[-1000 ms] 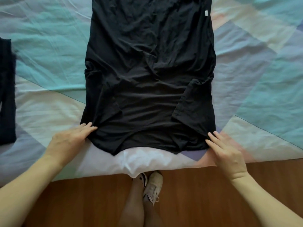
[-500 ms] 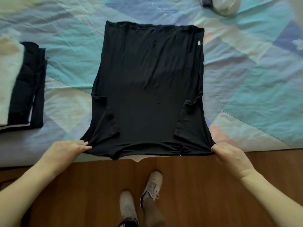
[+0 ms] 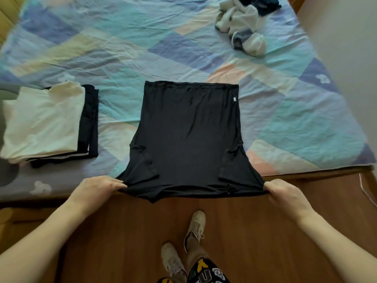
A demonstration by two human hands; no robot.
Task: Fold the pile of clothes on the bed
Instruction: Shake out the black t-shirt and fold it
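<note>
A black T-shirt (image 3: 189, 137) lies stretched flat on the bed, both sleeves folded inward over the body, its near end hanging past the bed's edge. My left hand (image 3: 98, 187) grips the near left corner of the shirt. At the near right corner, my right hand (image 3: 285, 193) grips the cloth the same way. The fabric is pulled taut between the two hands. A small white tag shows near the shirt's far right corner.
A folded stack (image 3: 47, 123), cream on top and black beneath, sits at the left on the patchwork bedsheet (image 3: 122, 50). A heap of unfolded white and dark clothes (image 3: 242, 25) lies far right. Wooden floor (image 3: 132, 242) and my shoes are below.
I have stepped back and drawn the shirt toward me; it went from wrinkled to smooth and taut. Both hands went from resting at the corners to gripping them past the bed's edge.
</note>
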